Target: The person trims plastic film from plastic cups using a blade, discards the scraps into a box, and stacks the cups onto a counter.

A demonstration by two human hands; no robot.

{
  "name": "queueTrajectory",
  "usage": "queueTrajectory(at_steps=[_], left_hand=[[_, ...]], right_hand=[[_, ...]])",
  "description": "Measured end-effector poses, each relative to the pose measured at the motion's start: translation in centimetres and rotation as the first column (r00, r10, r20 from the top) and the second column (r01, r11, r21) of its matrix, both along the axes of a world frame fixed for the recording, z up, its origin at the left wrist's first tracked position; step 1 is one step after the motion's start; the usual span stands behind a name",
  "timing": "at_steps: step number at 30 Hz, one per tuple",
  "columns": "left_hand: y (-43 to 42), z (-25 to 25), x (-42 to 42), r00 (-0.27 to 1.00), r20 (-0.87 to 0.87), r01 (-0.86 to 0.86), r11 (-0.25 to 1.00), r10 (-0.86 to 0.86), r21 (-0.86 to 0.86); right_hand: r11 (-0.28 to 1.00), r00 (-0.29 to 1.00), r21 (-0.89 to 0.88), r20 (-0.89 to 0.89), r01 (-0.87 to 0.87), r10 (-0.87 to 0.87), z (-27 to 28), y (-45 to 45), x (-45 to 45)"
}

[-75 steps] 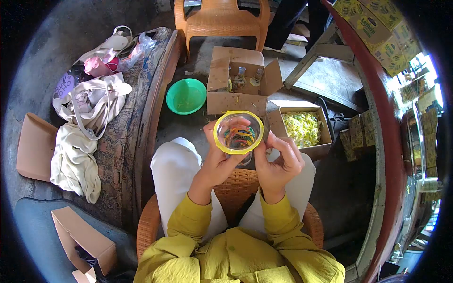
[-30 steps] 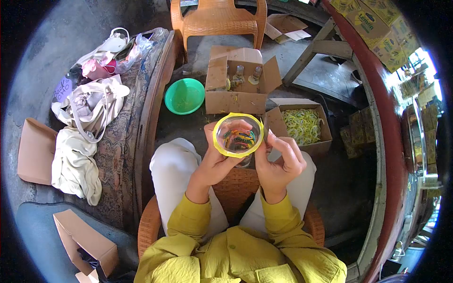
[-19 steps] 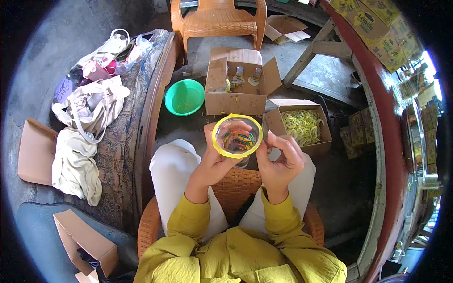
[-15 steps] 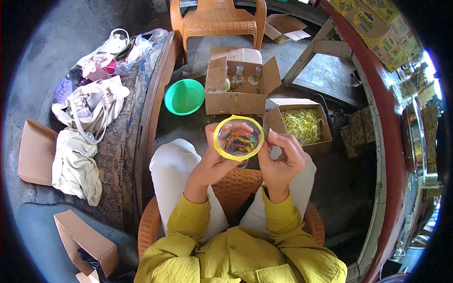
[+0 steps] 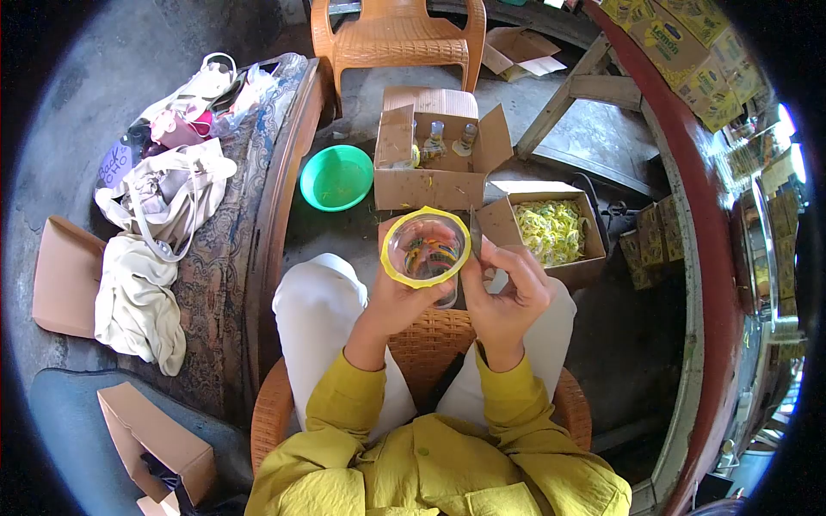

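Note:
A clear plastic cup (image 5: 426,249) with a scalloped yellow edge round its rim is held above my lap, its mouth turned up towards me. Coloured print shows through it. My left hand (image 5: 391,301) is closed round the cup's left side and underside. On the right, my right hand (image 5: 508,288) pinches a thin dark blade, like a small knife (image 5: 475,230), whose tip stands close against the cup's rim. The knife's handle is hidden in the fingers. Whether the blade touches the rim I cannot tell.
An open carton (image 5: 430,187) with several clear cups stands ahead. Right of it, another carton (image 5: 576,265) holds yellow strips. A green basin (image 5: 337,178) sits to its left. Bags lie on the patterned bench (image 5: 219,292) at left; a wooden frame (image 5: 697,284) borders the right.
The cup and both hands have shifted slightly left. The cup's tilt has altered a little, and the blade remains beside its rim.

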State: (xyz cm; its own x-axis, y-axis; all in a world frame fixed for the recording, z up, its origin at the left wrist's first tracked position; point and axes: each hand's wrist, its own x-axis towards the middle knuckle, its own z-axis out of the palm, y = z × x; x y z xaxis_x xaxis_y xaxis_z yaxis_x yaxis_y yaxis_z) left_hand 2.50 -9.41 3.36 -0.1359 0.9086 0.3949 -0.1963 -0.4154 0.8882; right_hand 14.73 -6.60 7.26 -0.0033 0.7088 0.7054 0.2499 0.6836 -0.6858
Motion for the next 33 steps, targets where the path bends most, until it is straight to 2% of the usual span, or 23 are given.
queueTrajectory(at_steps=[2,5,8,14,17,20,23,25,28,33], left_hand=[[0.3,-0.4,0.1,0.999,0.030,-0.025,0.999,0.023,0.044],[-0.1,-0.3,-0.2,0.995,-0.032,-0.099,0.995,0.099,0.003],[-0.1,0.1,-0.2,0.994,0.014,-0.106,0.994,0.105,0.014],[0.0,-0.5,-0.3,0.999,0.012,-0.039,0.999,0.038,0.034],[-0.1,-0.3,-0.7,0.998,-0.063,0.002,1.000,0.000,0.029],[-0.3,0.2,-0.5,1.000,-0.003,0.024,1.000,-0.023,0.018],[-0.4,0.2,-0.8,0.992,-0.097,0.077,0.997,-0.075,0.011],[-0.5,0.3,-0.7,0.995,-0.026,0.099,0.995,-0.099,-0.005],[-0.5,0.4,-0.4,0.987,0.092,0.134,0.990,-0.130,-0.038],[0.3,-0.7,-0.2,0.987,0.135,0.081,0.997,-0.081,0.008]], right_hand=[[1.000,1.000,0.002,0.012,0.016,-0.016,0.0,-0.2,-0.1],[1.000,0.999,-0.009,0.018,0.029,-0.029,0.0,-0.5,-0.3],[0.999,0.999,0.004,0.033,0.035,-0.035,0.0,-0.6,-0.4],[0.998,0.998,0.019,0.028,0.052,-0.052,-0.3,-0.4,-0.5],[0.999,0.999,0.001,0.025,0.040,-0.040,-0.1,-0.3,-0.3],[0.999,0.999,-0.003,0.022,0.035,-0.035,-0.1,-0.2,-0.1],[1.000,0.999,-0.002,0.017,0.027,-0.027,0.1,0.0,0.0],[1.000,1.000,-0.013,-0.001,-0.001,0.001,0.0,0.2,0.2],[0.996,0.990,-0.074,-0.135,-0.041,0.031,-0.5,0.4,0.1],[0.998,0.996,-0.010,-0.065,0.063,-0.063,-0.1,-0.1,0.4]])
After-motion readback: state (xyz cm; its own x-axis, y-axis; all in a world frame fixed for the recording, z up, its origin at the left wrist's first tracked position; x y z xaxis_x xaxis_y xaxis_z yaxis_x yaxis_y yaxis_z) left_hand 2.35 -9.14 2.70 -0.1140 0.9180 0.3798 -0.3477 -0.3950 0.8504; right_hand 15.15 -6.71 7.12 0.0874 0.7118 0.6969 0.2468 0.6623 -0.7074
